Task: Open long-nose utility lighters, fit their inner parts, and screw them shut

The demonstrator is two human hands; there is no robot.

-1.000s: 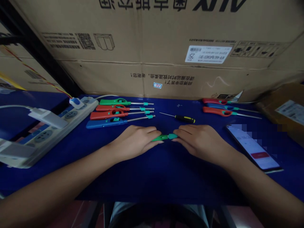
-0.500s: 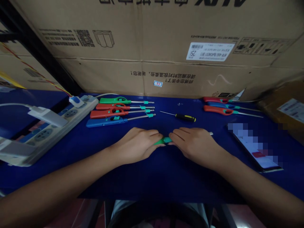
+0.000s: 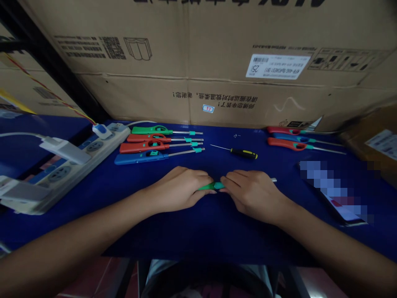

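Right grip [image 3: 252, 191] now closer to left grip [image 3: 183, 187]

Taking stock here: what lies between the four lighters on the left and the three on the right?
In the head view, a black-and-yellow screwdriver and a few tiny pale bits lie there.

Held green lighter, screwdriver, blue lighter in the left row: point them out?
Held green lighter [image 3: 204, 187]: head view, exposed green body.
Screwdriver [image 3: 244, 153]: head view, black-and-yellow handle.
Blue lighter in the left row [image 3: 136, 157]: head view, blue handle.
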